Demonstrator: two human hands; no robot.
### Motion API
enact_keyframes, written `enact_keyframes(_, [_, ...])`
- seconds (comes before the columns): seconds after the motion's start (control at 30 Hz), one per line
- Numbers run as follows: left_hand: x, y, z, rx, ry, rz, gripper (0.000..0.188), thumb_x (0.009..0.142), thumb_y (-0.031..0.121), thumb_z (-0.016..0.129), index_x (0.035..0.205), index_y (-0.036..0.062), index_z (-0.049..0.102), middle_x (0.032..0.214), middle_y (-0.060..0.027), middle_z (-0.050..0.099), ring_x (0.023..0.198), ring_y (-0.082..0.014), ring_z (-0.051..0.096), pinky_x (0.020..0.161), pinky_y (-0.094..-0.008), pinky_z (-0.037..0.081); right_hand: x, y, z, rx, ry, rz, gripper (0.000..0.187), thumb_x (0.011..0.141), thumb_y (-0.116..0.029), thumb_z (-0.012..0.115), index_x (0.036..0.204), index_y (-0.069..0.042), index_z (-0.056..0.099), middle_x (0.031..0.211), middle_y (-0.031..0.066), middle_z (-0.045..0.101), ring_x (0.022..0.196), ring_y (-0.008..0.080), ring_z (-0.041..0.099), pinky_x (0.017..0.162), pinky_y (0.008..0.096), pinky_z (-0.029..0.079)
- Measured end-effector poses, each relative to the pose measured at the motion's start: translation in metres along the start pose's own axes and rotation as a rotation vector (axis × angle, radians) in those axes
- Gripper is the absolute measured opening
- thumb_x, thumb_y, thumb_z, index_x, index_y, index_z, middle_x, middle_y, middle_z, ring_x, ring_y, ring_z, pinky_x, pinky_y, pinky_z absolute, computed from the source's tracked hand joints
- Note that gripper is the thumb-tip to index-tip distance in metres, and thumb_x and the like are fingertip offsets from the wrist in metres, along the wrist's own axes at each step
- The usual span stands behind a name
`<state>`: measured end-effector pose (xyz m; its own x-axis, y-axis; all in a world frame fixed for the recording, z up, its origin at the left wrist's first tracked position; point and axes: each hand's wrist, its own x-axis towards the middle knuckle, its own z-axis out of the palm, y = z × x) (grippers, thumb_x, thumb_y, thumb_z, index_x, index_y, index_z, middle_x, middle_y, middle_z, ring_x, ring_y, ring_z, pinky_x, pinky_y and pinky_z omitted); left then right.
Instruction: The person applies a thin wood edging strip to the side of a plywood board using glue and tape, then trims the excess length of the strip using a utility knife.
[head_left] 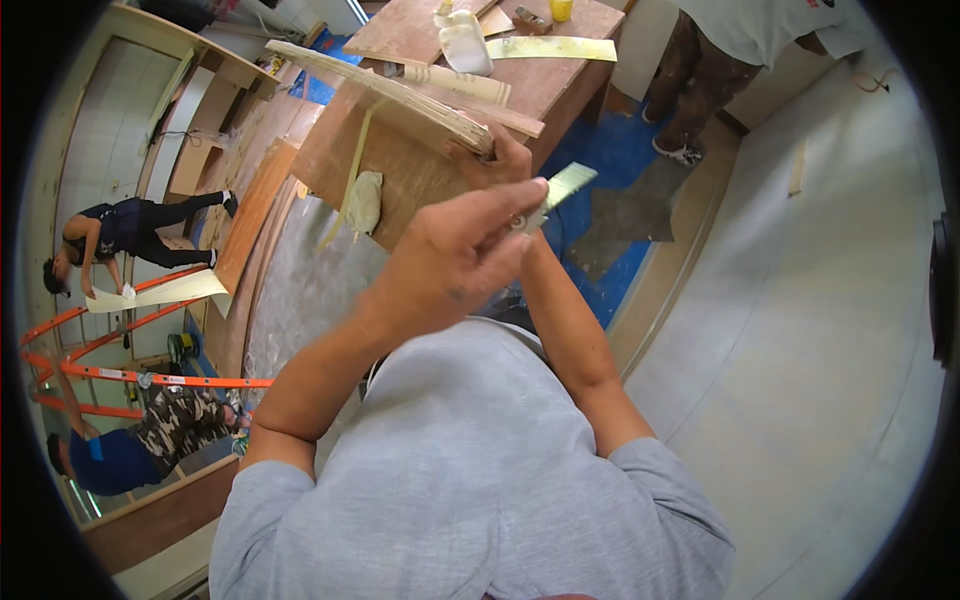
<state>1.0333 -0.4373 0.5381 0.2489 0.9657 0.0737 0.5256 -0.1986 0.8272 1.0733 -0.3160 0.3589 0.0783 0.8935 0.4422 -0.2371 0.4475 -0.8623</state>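
My left hand (450, 250) is raised in front of my chest, thumb and fingers closed on a small flat piece (571, 184). It is pale green and shiny, like a scraper blade; its exact kind is unclear. Just beyond, my right hand (508, 160) grips the near end of a long, thin wooden board (390, 92), partly hidden behind the left hand. The board slants away to the upper left, its layered edge showing. Under it lies a brown wooden panel (345, 150), with a whitish cloth or bag (365, 203) and a yellowish strip (350, 180).
A wooden worktable (560, 75) ahead carries a white plastic container (463, 42), a yellow cup (561, 10) and a pale strip (553, 48). A person (720, 50) stands beyond it at right. At left, two people (125, 235) work near an orange ladder (180, 379). Blue sheeting (600, 160) covers some floor.
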Motion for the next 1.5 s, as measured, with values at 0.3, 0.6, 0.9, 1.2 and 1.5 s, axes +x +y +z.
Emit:
enact_keyframes(0.3, [-0.032, -0.092, -0.05, -0.445, 0.26, -0.379, 0.042, 0.099, 0.005, 0.062, 0.139, -0.0033, 0.054, 0.085, -0.0012, 0.062, 0.053, -0.0038, 0.049, 0.047, -0.0211, 0.04, 0.033, -0.02, -0.02, 0.001, -0.02, 0.001, 0.037, 0.088, -0.005, 0.08, 0.123, -0.002, 0.07, 0.093, 0.0066, 0.077, 0.085, 0.0091, 0.069, 0.075, 0.028, 0.055])
enact_keyframes(0.6, [-0.054, -0.183, -0.059, -0.465, 0.145, -0.445, 0.04, 0.098, 0.007, 0.065, 0.135, -0.0061, 0.056, 0.08, 0.0004, 0.061, 0.052, -0.0043, 0.05, 0.046, -0.0219, 0.04, 0.057, -0.017, -0.033, 0.09, -0.006, 0.191, 0.029, 0.093, -0.009, 0.078, 0.119, 0.001, 0.069, 0.096, 0.0054, 0.076, 0.084, 0.0085, 0.067, 0.074, 0.0261, 0.055])
enact_keyframes(0.9, [-0.066, -0.251, -0.096, -0.557, -0.186, -0.402, 0.047, 0.091, 0.008, 0.073, 0.132, -0.0082, 0.058, 0.078, -0.0016, 0.061, 0.05, -0.0072, 0.053, 0.045, -0.024, 0.042, 0.061, -0.015, -0.025, 0.092, 0.106, 0.104, 0.022, 0.098, -0.006, 0.072, 0.118, -0.001, 0.067, 0.108, 0.0041, 0.074, 0.095, 0.0096, 0.067, 0.082, 0.0267, 0.056])
enact_keyframes(1.2, [-0.066, -0.293, -0.16, -0.512, -0.428, -0.346, 0.049, 0.088, 0.01, 0.075, 0.13, -0.0084, 0.06, 0.079, -0.0023, 0.063, 0.055, -0.0082, 0.054, 0.049, -0.0253, 0.042, 0.059, -0.024, -0.021, -0.02, 0.2, 0.138, 0.031, 0.095, -0.013, 0.078, 0.122, -0.003, 0.066, 0.109, 0.0045, 0.073, 0.098, 0.0129, 0.068, 0.087, 0.0286, 0.054])
enact_keyframes(1.5, [-0.06, -0.318, -0.191, -0.474, -0.494, -0.297, 0.046, 0.086, 0.012, 0.075, 0.127, -0.007, 0.062, 0.076, -0.0028, 0.062, 0.05, -0.0095, 0.054, 0.048, -0.0271, 0.043, 0.059, -0.032, -0.001, -0.083, 0.345, 0.173, 0.03, 0.1, -0.029, 0.07, 0.116, -0.004, 0.067, 0.106, 0.0047, 0.069, 0.096, 0.0152, 0.064, 0.084, 0.0321, 0.052])
